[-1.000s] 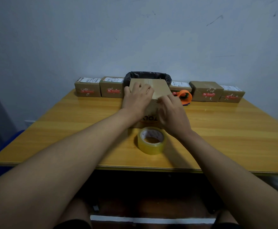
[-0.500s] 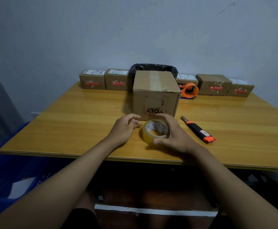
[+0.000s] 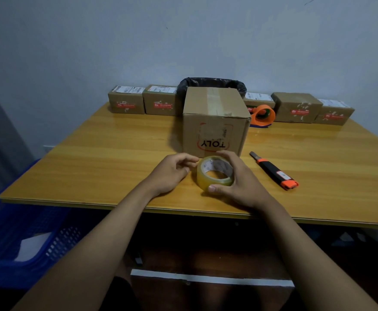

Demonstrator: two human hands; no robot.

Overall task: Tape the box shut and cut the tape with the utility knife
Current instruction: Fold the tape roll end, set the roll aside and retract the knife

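Early stage: your right hand (image 3: 239, 182) gripped the tape roll (image 3: 215, 175) at frame centre, left hand (image 3: 172, 171) loosely curled and empty beside it, the box (image 3: 215, 122) flaps closed, the utility knife (image 3: 275, 171) untouched at right on the desk (image 3: 107, 158).

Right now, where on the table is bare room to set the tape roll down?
Bare: the wide stretch left of the box and left hand; the surface right of the utility knife. Crowded: the back edge of the table, lined with small parcels, and the front centre, where the right hand grips the tape roll.
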